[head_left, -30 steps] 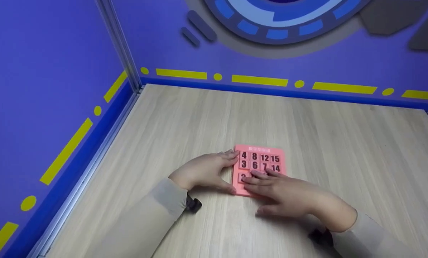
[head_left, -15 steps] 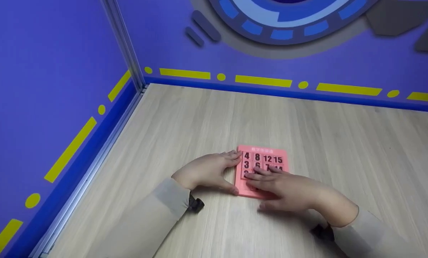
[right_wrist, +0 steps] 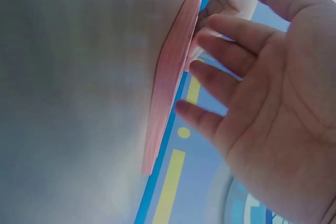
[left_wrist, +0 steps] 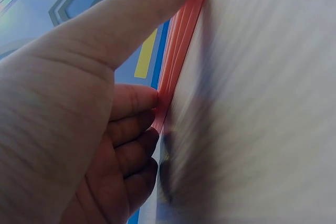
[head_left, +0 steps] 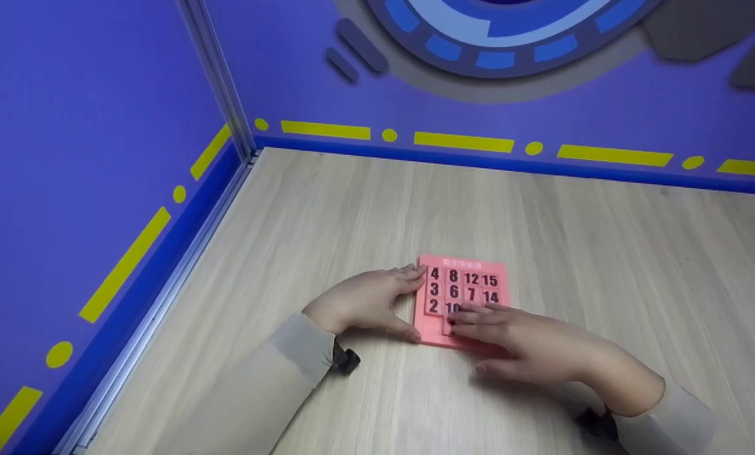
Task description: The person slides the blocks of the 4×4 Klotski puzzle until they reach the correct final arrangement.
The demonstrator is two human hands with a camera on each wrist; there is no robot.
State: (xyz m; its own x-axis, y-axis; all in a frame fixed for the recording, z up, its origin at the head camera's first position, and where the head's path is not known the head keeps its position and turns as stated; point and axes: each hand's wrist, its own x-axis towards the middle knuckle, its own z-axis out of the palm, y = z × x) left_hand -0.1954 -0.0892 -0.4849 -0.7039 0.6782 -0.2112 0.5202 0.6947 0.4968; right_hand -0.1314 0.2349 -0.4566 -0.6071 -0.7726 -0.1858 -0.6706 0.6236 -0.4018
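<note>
A pink sliding number puzzle [head_left: 462, 262] lies flat on the wooden table in the head view. Its top rows read 4, 8, 12, 15 and 3, 6, 7, 14. Below them the 2 tile [head_left: 434, 306] and part of a 10 tile show; a bare slot is under the 2. My left hand [head_left: 364, 300] rests at the puzzle's left edge, fingertips near the top and thumb by the lower corner. Straight fingers of my right hand [head_left: 529, 341] lie over the lower right tiles and hide them. In the right wrist view its fingers are spread beside the board's edge.
The wooden table [head_left: 326, 208] meets a blue back wall [head_left: 289, 76] and a blue left wall [head_left: 86, 126], both with yellow dashes. A metal post [head_left: 216, 82] stands in the corner between them. Dark wrist devices show at both cuffs.
The 2 tile has slid away from me, closing the space below the 3. My right hand has then drawn back to the right, uncovering the 10. The left hand stays at the puzzle's edge.
</note>
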